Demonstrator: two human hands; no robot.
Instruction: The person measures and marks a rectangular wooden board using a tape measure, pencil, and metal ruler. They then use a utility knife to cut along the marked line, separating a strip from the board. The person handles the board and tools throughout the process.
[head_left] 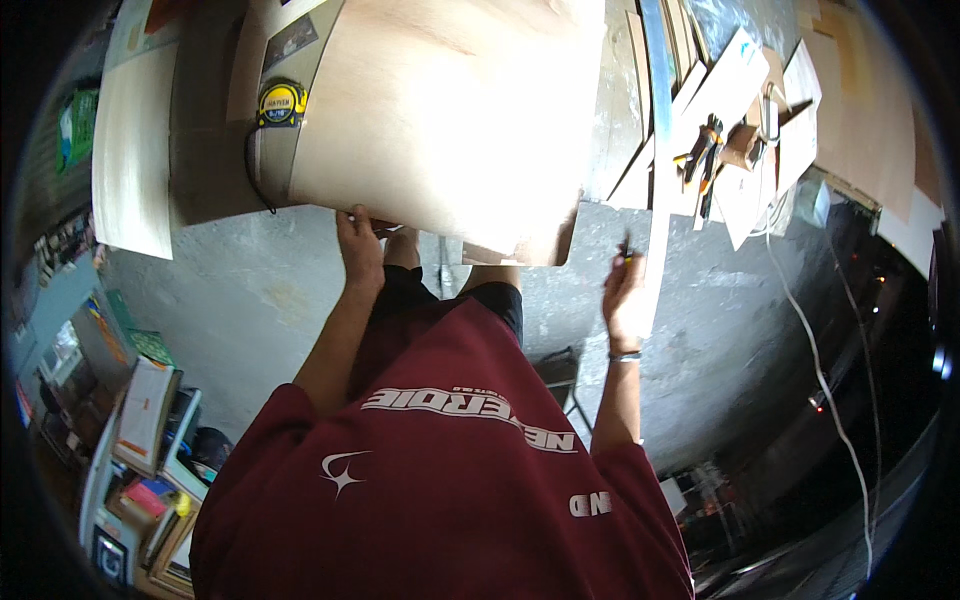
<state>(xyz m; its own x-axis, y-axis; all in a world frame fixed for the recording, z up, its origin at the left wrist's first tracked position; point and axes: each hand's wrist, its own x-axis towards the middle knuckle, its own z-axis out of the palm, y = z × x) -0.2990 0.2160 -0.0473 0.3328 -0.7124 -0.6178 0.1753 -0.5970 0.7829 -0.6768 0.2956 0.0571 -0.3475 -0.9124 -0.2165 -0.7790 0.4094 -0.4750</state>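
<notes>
A large pale plywood sheet (400,120) lies on the table, its near edge curving toward me and glaring white at the right. My left hand (360,250) is at that near edge, fingers closed about it, some of them hidden under the sheet. Off to the right, past the table's edge, my right hand (625,295) is closed around a small slim tool (627,247) with a dark, pointed end and a bit of yellow; its exact kind is unclear. Beside that hand runs a long pale metal strip (660,150).
A yellow and black tape measure (282,103) sits left of the sheet. Orange and black pliers (705,150) lie among wood offcuts (735,85) at the right. A white cable (815,350) hangs to the floor (240,310). Framed items (148,415) stand at lower left.
</notes>
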